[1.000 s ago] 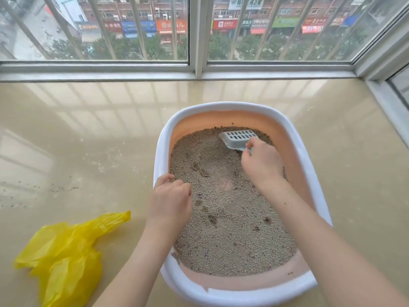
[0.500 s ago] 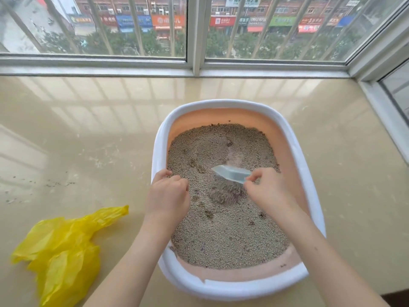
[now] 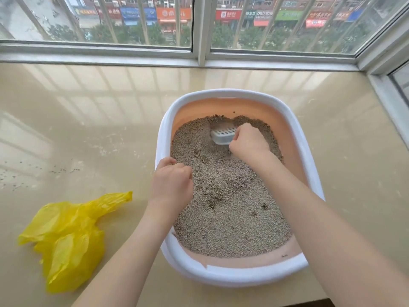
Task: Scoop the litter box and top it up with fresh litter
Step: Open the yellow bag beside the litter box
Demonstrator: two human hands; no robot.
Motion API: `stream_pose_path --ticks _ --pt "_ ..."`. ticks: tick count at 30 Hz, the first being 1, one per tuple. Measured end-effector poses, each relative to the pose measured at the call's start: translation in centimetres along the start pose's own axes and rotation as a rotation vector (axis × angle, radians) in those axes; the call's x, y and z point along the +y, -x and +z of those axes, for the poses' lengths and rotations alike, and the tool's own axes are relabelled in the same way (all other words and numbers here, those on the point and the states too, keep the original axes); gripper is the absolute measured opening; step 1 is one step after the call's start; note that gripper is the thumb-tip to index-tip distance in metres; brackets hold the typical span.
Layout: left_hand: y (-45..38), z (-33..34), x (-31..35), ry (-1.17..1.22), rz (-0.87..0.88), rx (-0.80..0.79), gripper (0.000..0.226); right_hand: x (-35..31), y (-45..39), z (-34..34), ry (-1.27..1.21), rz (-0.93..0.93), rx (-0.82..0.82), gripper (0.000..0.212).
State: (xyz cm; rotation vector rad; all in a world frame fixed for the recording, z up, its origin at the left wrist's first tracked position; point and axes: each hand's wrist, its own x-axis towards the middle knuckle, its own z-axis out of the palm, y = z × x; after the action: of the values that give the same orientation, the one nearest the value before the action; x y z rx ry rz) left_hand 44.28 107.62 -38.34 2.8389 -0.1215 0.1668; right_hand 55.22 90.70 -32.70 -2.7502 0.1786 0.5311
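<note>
Since half a second ago the right hand has carried the scoop from the middle of the litter back to the far end of the box, where its slotted white blade now lies tilted in a furrow with bare tray floor showing just beyond it. That hand's fingers are curled round the scoop's handle, which they hide. The left hand has stayed put at the box's left rim, thumb on the white edge and fingers curled over the inside; whether they grip the rim or only rest there, I cannot tell. Grey litter fills most of the peach-coloured tray, with a few darker clumps near the middle and a strip of bare floor at the near end. The box stands on a glossy beige surface under a window. A crumpled yellow bag lies on the surface, left of the box and apart from it, and a few scattered grains lie farther left.
</note>
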Motion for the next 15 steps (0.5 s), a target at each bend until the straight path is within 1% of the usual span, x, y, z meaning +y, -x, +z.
stream_pose_path --ticks 3,5,7,10,13,15 --pt "0.1 0.1 -0.1 0.006 -0.020 -0.044 0.014 1.1 2.8 -0.5 0.059 -0.014 -0.111 0.023" --pt "0.1 0.3 -0.2 0.014 -0.043 -0.068 0.016 1.9 4.1 -1.4 0.063 -0.009 -0.145 0.018" --pt "0.1 0.3 -0.2 0.011 -0.041 -0.077 0.017 2.3 4.6 -2.0 0.012 -0.018 -0.105 0.015" --pt "0.2 0.1 -0.1 0.026 -0.032 -0.063 0.017 0.6 3.3 -1.6 -0.063 -0.111 0.010 0.014" --pt "0.2 -0.1 0.0 0.050 -0.046 -0.062 0.017 -2.1 0.8 0.2 -0.039 -0.191 0.062 0.021" --pt "0.1 -0.2 0.1 0.046 -0.053 -0.068 0.018 -3.6 0.0 1.4 -0.010 -0.210 0.061 0.023"
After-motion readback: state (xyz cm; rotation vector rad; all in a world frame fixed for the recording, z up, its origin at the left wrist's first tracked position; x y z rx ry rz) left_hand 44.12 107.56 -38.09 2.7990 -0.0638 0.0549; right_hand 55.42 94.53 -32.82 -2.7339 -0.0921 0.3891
